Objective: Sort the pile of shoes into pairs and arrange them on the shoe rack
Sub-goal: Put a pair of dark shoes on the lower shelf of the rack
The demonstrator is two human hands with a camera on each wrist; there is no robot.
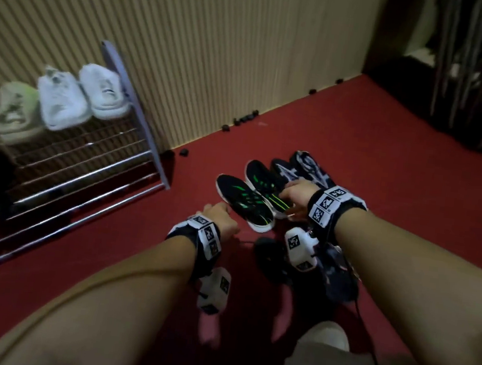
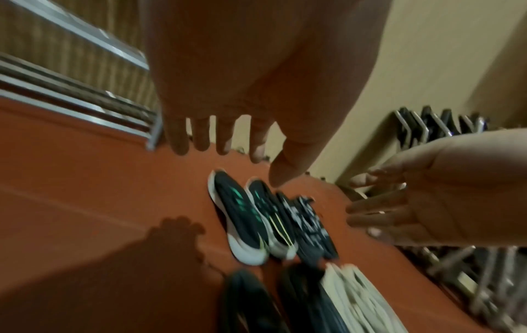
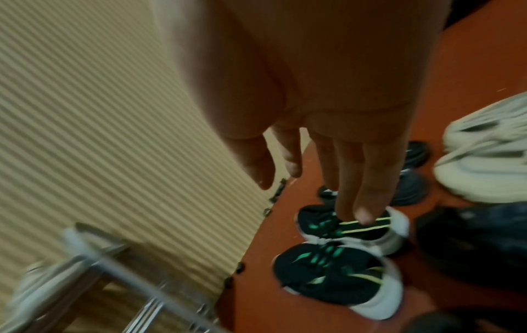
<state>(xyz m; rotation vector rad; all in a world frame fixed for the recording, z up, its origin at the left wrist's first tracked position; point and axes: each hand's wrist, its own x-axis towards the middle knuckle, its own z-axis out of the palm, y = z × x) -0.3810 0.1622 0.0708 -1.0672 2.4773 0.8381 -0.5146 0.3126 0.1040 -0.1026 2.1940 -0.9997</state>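
Two black sneakers with green stripes and white soles lie side by side on the red carpet, the left sneaker (image 1: 243, 202) (image 2: 236, 209) (image 3: 336, 277) and the right sneaker (image 1: 263, 181) (image 2: 268, 211) (image 3: 356, 229). My left hand (image 1: 221, 219) (image 2: 236, 162) hangs beside the left sneaker's heel, fingers straight, holding nothing. Over the right sneaker is my right hand (image 1: 291, 196) (image 3: 313, 198), its straight fingers reaching down to the heel end; I cannot tell whether they touch it. The metal shoe rack (image 1: 86, 172) stands at the left, with a white pair (image 1: 79, 97) and pale green shoes (image 1: 12, 110) on its top shelf.
A black-and-white patterned pair (image 1: 309, 168) lies just beyond the green-striped pair. Dark shoes (image 1: 273, 260) sit under my right wrist, and cream shoes (image 3: 484, 153) lie further right. A ribbed wall (image 1: 218, 46) with small black bits at its foot runs behind. My knee (image 1: 322, 354) is at the bottom.
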